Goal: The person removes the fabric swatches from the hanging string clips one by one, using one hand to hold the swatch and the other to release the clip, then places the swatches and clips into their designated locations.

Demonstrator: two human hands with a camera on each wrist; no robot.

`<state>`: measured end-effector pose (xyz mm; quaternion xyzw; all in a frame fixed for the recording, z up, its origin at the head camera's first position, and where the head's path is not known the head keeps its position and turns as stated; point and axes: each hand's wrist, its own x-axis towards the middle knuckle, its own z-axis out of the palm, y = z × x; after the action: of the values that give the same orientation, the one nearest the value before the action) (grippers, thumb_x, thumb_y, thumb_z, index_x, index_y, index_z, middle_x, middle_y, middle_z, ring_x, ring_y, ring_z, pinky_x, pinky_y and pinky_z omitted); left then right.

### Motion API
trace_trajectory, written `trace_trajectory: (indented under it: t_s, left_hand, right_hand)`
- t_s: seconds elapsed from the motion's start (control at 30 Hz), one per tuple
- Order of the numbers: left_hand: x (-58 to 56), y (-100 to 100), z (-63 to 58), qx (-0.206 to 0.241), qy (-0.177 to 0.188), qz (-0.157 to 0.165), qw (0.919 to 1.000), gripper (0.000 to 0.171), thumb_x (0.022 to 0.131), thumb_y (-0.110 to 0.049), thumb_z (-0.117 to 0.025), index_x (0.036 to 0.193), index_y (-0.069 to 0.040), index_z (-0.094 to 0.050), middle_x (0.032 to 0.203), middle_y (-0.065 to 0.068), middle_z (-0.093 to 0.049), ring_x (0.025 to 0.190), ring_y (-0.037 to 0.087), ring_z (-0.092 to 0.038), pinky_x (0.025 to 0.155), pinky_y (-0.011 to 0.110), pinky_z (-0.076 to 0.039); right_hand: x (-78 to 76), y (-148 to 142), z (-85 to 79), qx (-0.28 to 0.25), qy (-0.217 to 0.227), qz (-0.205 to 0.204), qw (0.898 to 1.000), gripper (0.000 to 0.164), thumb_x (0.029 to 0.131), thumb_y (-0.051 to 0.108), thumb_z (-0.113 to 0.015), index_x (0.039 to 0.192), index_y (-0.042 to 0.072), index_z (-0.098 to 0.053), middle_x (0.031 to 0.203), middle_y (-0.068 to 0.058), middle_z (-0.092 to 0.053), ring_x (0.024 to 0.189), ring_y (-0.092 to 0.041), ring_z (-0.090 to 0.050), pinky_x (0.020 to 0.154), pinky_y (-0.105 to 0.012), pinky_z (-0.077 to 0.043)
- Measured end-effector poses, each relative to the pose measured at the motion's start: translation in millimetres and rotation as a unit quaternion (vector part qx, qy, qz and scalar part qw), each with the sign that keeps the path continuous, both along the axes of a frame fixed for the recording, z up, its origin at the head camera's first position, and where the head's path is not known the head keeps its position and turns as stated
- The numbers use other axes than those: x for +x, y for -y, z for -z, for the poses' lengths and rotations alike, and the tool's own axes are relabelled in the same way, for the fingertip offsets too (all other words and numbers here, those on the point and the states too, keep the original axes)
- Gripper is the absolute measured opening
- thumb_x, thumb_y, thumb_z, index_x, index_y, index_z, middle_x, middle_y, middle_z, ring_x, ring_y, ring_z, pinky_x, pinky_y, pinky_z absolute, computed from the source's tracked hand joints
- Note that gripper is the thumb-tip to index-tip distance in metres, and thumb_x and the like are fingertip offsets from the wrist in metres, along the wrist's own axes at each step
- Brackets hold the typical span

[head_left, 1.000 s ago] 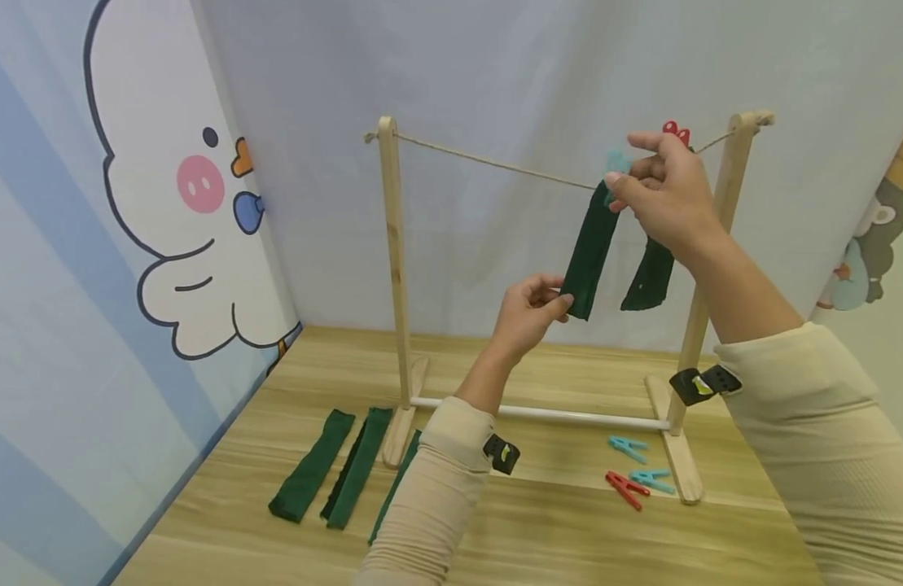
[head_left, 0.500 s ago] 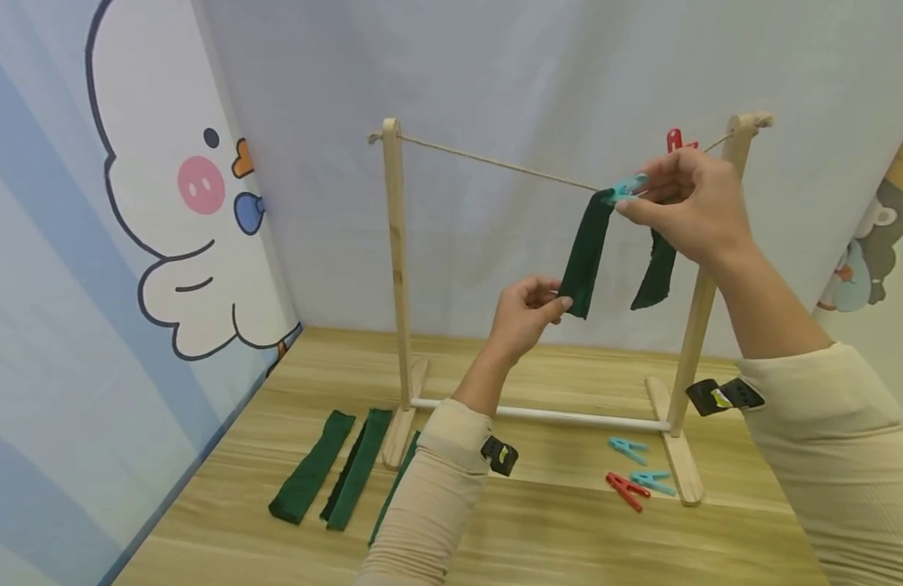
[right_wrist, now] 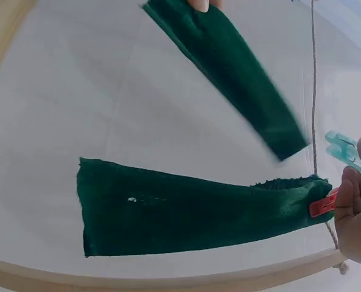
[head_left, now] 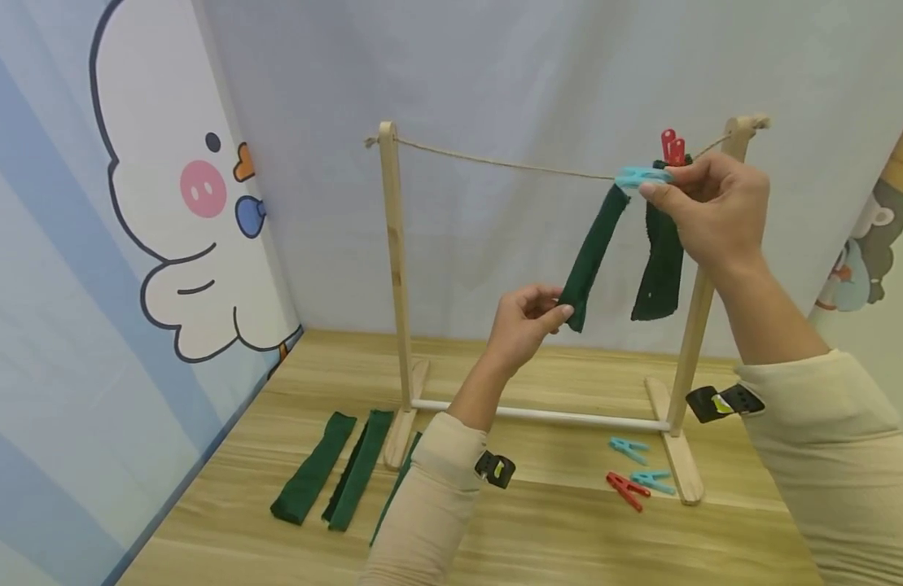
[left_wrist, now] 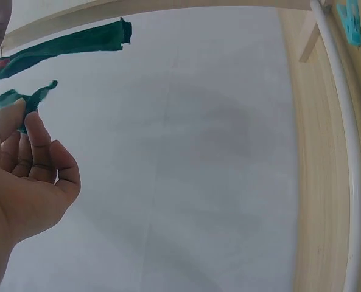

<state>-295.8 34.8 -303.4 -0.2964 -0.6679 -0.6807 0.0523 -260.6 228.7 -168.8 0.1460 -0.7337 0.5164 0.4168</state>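
My left hand (head_left: 523, 327) pinches the lower end of a dark green cloth strip (head_left: 594, 256), which slants up to the right toward the rope (head_left: 510, 166). My right hand (head_left: 725, 207) pinches a light blue clothespin (head_left: 639, 177) level at the rope. In the right wrist view a gap shows between the strip's blurred upper end and that clothespin (right_wrist: 344, 151). Just behind my right hand, a second green strip (head_left: 658, 268) hangs from the rope under red clothespins (head_left: 672, 149). The left wrist view shows the held strip (left_wrist: 31, 103) bunched between thumb and fingers.
The rope spans two wooden posts (head_left: 396, 268), joined low down by a white bar (head_left: 554, 416). Several green strips (head_left: 315, 468) lie on the table at left, one partly behind my left sleeve. Blue clothespins (head_left: 629, 448) and a red clothespin (head_left: 627, 490) lie near the right foot.
My right hand has moved right and turned the blue clothespin level. The rope has risen at that spot, and the strip's upper end has shifted slightly right. My left hand keeps its hold.
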Motion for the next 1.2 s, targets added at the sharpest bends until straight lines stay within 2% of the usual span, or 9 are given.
trace_trajectory:
  t_s: [0.1,0.27,0.33,0.43,0.57,0.73,0.97,1.13,1.2]
  left_hand:
    - [3.4,4,4.6,-0.005,0.001,-0.006,1.0000,0.021,0.087,-0.005,-0.066,0.106,0.005,-0.064,0.083,0.009,-0.063,0.067,0.014,-0.056,0.062,0.024,-0.047]
    - [12.5,17,11.5,-0.050,0.021,-0.013,0.9984,0.026,0.088,-0.010,-0.066,0.111,0.002,-0.063,0.085,0.006,-0.063,0.074,0.019,-0.060,0.067,0.027,-0.050]
    - [15.5,24,14.2,-0.062,0.037,-0.017,0.9972,0.027,0.088,-0.011,-0.066,0.112,0.001,-0.063,0.085,0.006,-0.062,0.075,0.018,-0.060,0.068,0.030,-0.050]
    - [19.8,33,17.4,-0.068,0.053,-0.020,0.9961,0.026,0.089,-0.009,-0.064,0.112,0.001,-0.063,0.085,0.006,-0.062,0.071,0.015,-0.057,0.068,0.031,-0.050]
    - [24.8,40,20.6,-0.059,0.056,0.001,0.9967,0.024,0.090,-0.006,-0.061,0.111,0.005,-0.062,0.085,0.008,-0.062,0.071,0.018,-0.058,0.066,0.029,-0.050]
    - [31.1,46,25.9,-0.055,0.060,0.017,0.9966,0.022,0.091,-0.003,-0.059,0.110,0.007,-0.061,0.084,0.008,-0.061,0.073,0.020,-0.058,0.067,0.029,-0.051]
    - [40.8,55,36.0,-0.043,0.078,0.037,0.9954,0.024,0.091,0.000,-0.056,0.113,0.011,-0.058,0.086,0.010,-0.061,0.073,0.019,-0.057,0.067,0.032,-0.051]
    - [45.4,63,43.6,-0.039,0.094,0.038,0.9941,0.025,0.090,0.002,-0.056,0.113,0.011,-0.058,0.085,0.008,-0.061,0.072,0.015,-0.058,0.069,0.035,-0.052]
    - [47.2,66,47.6,-0.041,0.098,0.038,0.9936,0.024,0.090,0.003,-0.056,0.112,0.011,-0.059,0.082,0.007,-0.061,0.069,0.014,-0.058,0.068,0.033,-0.052]
  right_hand:
    - [3.3,-4,3.9,-0.019,-0.018,-0.003,1.000,0.010,0.075,-0.003,-0.075,0.078,-0.002,-0.065,0.075,0.006,-0.065,0.064,-0.005,-0.061,0.064,-0.013,-0.047]
    - [12.6,-8,18.6,-0.028,-0.018,-0.009,0.999,0.012,0.073,-0.005,-0.075,0.075,-0.003,-0.064,0.073,0.005,-0.065,0.062,-0.005,-0.061,0.061,-0.013,-0.047]
    - [16.8,-8,27.7,-0.031,-0.016,-0.026,0.999,0.012,0.072,-0.006,-0.075,0.076,-0.004,-0.064,0.073,0.005,-0.065,0.061,-0.005,-0.061,0.061,-0.014,-0.047]
    - [22.8,-8,42.4,-0.056,-0.018,-0.084,0.995,0.014,0.071,-0.010,-0.075,0.077,-0.006,-0.063,0.073,0.002,-0.066,0.061,-0.007,-0.062,0.060,-0.015,-0.048]
    - [30.4,-10,59.3,-0.076,-0.015,-0.133,0.988,0.015,0.070,-0.014,-0.073,0.079,-0.008,-0.062,0.075,0.000,-0.068,0.062,-0.008,-0.063,0.059,-0.015,-0.049]
    - [38.9,-13,78.7,-0.064,0.009,-0.117,0.991,0.016,0.072,-0.012,-0.073,0.083,-0.006,-0.063,0.076,0.001,-0.068,0.063,-0.007,-0.062,0.059,-0.014,-0.048]
    - [51.0,-17,106.9,-0.083,0.038,-0.142,0.986,0.020,0.074,-0.015,-0.070,0.090,-0.006,-0.061,0.079,-0.002,-0.066,0.066,-0.008,-0.062,0.062,-0.015,-0.049]
    - [58.8,-15,123.2,-0.063,0.072,-0.144,0.985,0.022,0.076,-0.014,-0.067,0.095,-0.007,-0.058,0.083,-0.005,-0.063,0.070,-0.009,-0.061,0.063,-0.015,-0.049]
    - [62.1,-15,129.8,-0.051,0.089,-0.140,0.985,0.022,0.077,-0.014,-0.066,0.096,-0.008,-0.056,0.084,-0.006,-0.062,0.072,-0.010,-0.060,0.064,-0.016,-0.049]
